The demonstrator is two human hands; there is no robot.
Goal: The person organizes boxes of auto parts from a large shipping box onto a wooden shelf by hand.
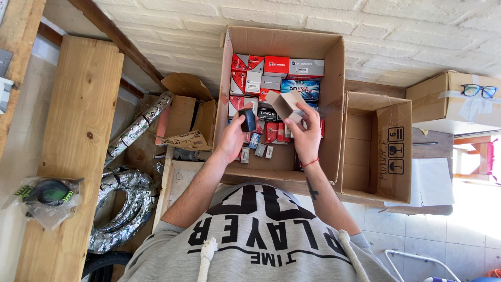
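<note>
From the head camera, my left hand (233, 137) is clamped around a small dark cylindrical part (247, 119), my fingers hiding its lower end. My right hand (306, 137) pinches a small open tan cardboard carton (286, 105), tilted with its mouth towards me. Both hover over the large brown cardboard box (334, 73) packed with small red, grey and blue cartons (275, 67); those beneath my hands are hard to make out. An open brown box (391, 151) stands just beside it.
</note>
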